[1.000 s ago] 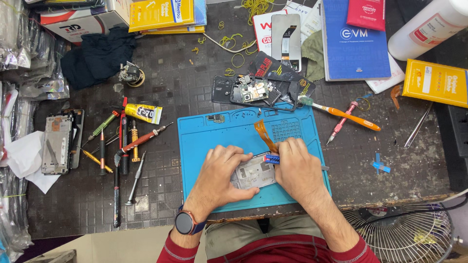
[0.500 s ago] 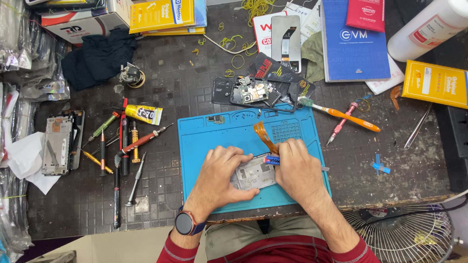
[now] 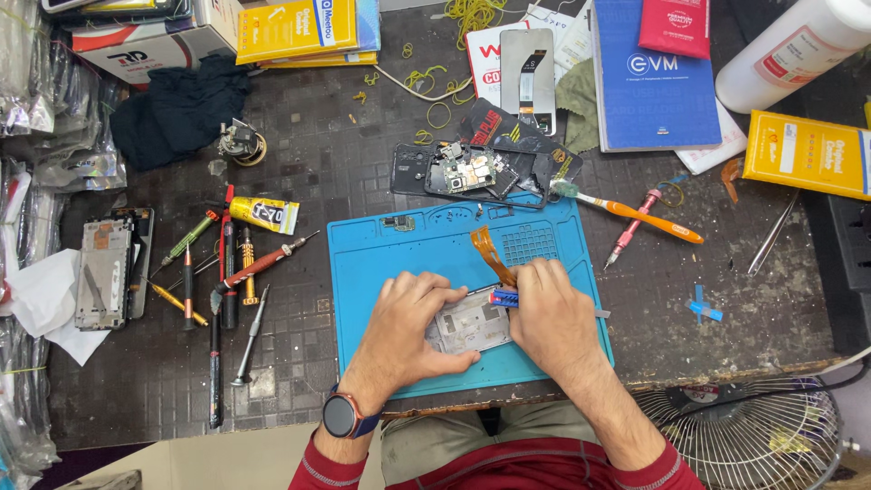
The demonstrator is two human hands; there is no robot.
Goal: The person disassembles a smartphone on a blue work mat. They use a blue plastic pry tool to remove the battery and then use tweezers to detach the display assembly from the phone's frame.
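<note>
- Both hands cover most of the silvery phone frame [image 3: 469, 322]; its edges are hidden.
- Left hand [image 3: 408, 322] grips the frame's 9 o'clock side.
- Right hand [image 3: 553, 313] pinches a blue-handled tool [image 3: 504, 297] against it.

Little changed over the second. The right hand [image 3: 552, 313] shifted very slightly where it pressed the blue-handled tool [image 3: 504, 297] against the phone frame [image 3: 470, 322], while the left hand [image 3: 408, 318] barely moved.

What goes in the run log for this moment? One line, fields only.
left hand: steadies phone frame | right hand: blue tool at frame's edge | orange flex cable attached | surface: blue mat
</note>
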